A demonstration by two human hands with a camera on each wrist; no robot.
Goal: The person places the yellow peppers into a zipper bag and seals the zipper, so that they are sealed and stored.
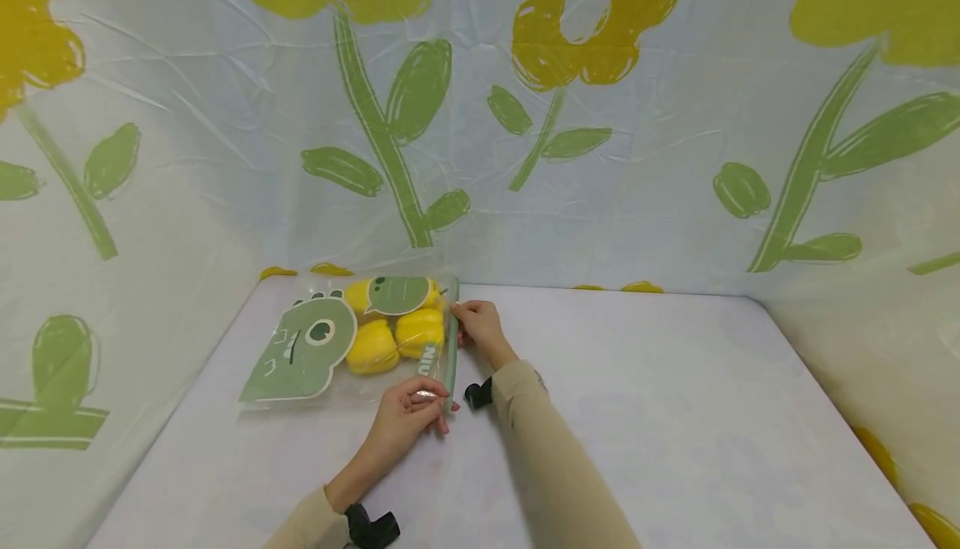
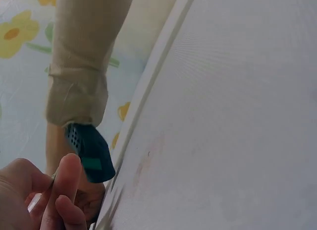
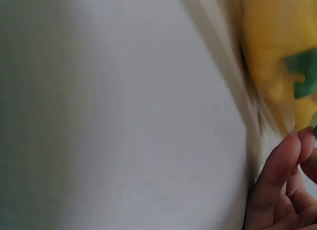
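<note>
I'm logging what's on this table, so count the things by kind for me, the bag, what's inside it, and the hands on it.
Clear zip bag with green dinosaur print: 1
Yellow pieces inside the bag: 3 visible, more may be hidden behind the print
Hands pinching the bag's green zip edge: 2, left hand and right hand
Total: 6

A white table fills the lower part of the head view, its far edge meeting a draped sheet. The sheet is pale and creased, printed with big yellow flowers on green stems with leaves. It rises behind the table and along both side edges.
</note>
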